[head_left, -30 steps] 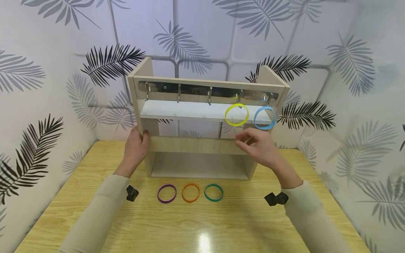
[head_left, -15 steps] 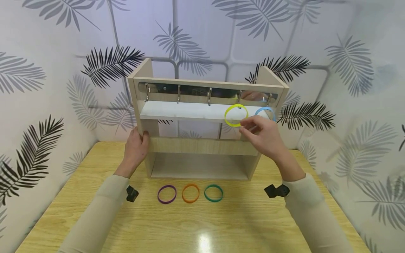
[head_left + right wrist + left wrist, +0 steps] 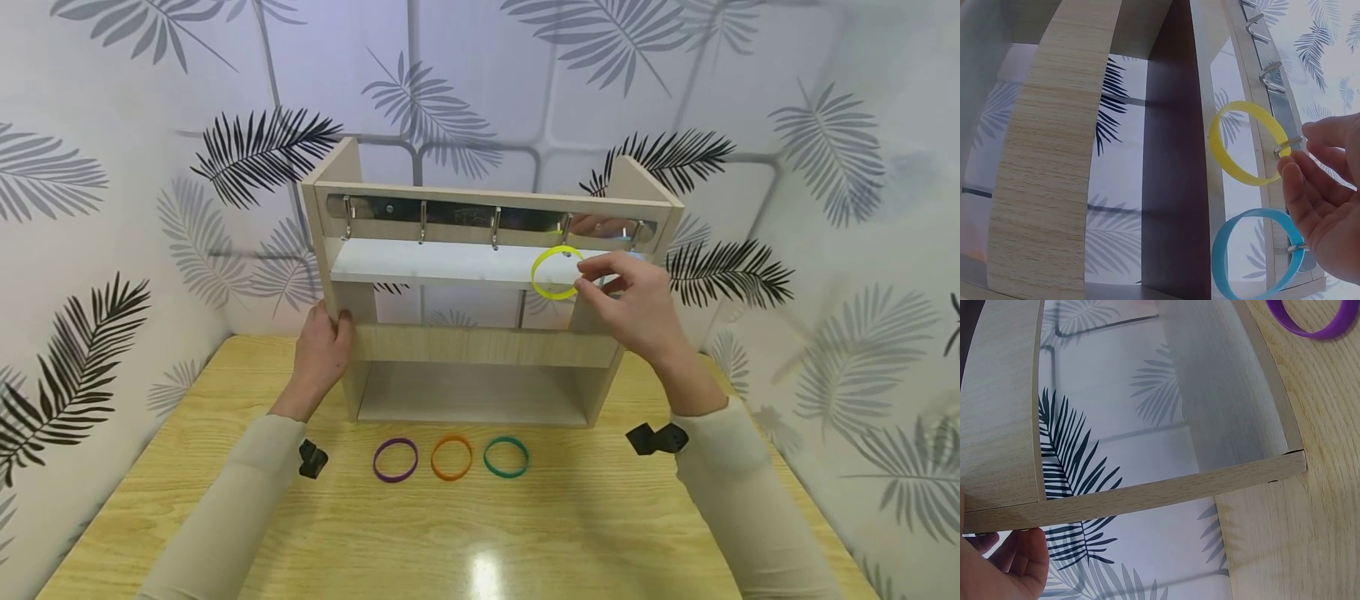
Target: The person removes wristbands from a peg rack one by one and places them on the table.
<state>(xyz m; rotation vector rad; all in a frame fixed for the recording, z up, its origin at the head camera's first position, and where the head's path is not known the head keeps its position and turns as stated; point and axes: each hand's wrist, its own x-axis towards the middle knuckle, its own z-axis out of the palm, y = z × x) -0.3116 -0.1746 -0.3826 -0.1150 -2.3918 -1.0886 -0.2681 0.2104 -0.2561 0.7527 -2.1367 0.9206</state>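
Note:
My left hand (image 3: pixel 322 350) grips the left side panel of a small wooden shelf unit (image 3: pixel 480 346), and in the left wrist view its curled fingers (image 3: pixel 1035 562) are at the panel's edge. A yellow silicone wristband (image 3: pixel 551 293) hangs from a metal hook near the right end of the rail. My right hand (image 3: pixel 630 300) is beside its right edge, thumb and fingertips apart around the hook's end; a fingertip (image 3: pixel 1285 165) overlaps the band. One hook further right hangs a light blue wristband (image 3: pixel 1222 262), mostly behind the right hand in the head view.
Purple (image 3: pixel 395 460), orange (image 3: pixel 452 457) and teal (image 3: pixel 506 457) wristbands lie in a row on the wood-grain table (image 3: pixel 420 542), in front of the unit. Left of the yellow band, several hooks on the metal rail (image 3: pixel 457 215) carry nothing. A leaf-patterned wall stands behind.
My right hand has risen from below the yellow wristband to its right edge, covering the light blue wristband in the head view. The left hand stays on the side panel.

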